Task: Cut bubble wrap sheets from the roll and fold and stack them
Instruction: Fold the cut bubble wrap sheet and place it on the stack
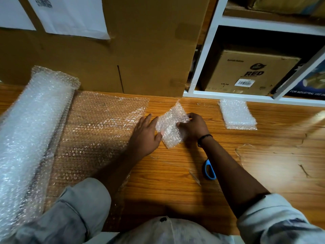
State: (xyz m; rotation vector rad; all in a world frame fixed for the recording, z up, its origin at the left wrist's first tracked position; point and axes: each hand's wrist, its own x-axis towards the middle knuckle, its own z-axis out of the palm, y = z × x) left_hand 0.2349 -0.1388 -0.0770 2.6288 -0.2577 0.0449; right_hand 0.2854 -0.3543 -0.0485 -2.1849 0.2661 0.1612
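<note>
A thick bubble wrap roll [33, 131] lies along the left of the wooden table [263, 155], with its loose end [98, 127] spread flat to the right. In the middle lies a small folded bubble wrap piece [169, 126], one corner lifted. My left hand [145, 136] lies flat at its left edge with straight fingers, the thumb touching the piece. My right hand [192, 127] pinches its right side with curled fingers. A stack of folded sheets [237, 114] rests at the right near the shelf. Blue-handled scissors [209, 169] lie on the table, partly hidden by my right forearm.
A large cardboard box [123, 55] stands at the table's back edge. White shelving [209, 55] at the back right holds a brown carton [249, 71]. Thin scraps [239, 152] lie scattered on the wood at the right.
</note>
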